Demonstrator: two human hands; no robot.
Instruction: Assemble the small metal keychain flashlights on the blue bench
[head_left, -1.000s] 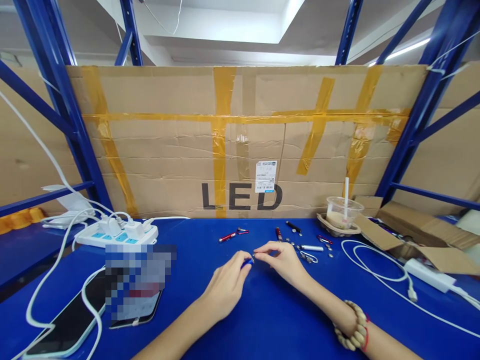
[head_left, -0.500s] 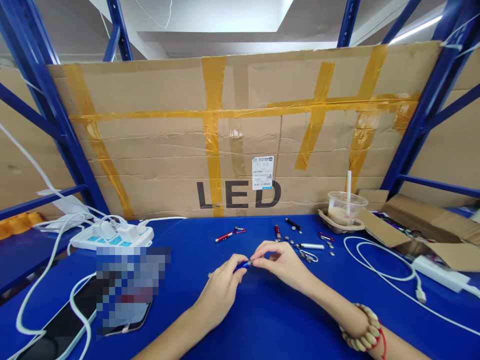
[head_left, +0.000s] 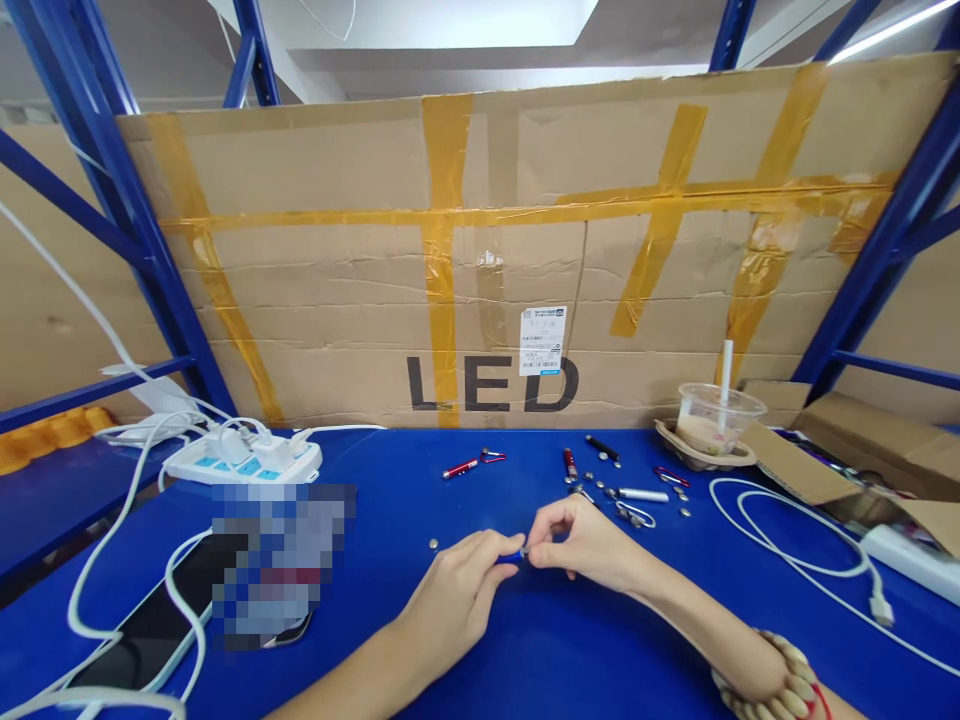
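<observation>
My left hand (head_left: 461,590) and my right hand (head_left: 589,540) meet low over the blue tabletop (head_left: 540,640), both pinching a small blue pen-like light (head_left: 513,556) between their fingertips. A beaded bracelet (head_left: 772,685) is on my right wrist. A small button cell (head_left: 433,545) lies just left of my left hand. Behind my hands lie a red mini light (head_left: 459,468), another red one (head_left: 569,463), a black one (head_left: 602,447), a white one (head_left: 641,495), clips and several button cells.
A taped cardboard sheet marked LED (head_left: 495,290) stands at the back between blue rack posts. At left are a white power strip (head_left: 244,460), cables and a phone (head_left: 146,640). At right are a plastic cup with a straw (head_left: 718,420), a white cable (head_left: 810,550) and open cartons (head_left: 862,450).
Both hands have stayed together on the blue light and sunk slightly toward me. The camera view has shifted a little. A button cell now shows left of my left hand.
</observation>
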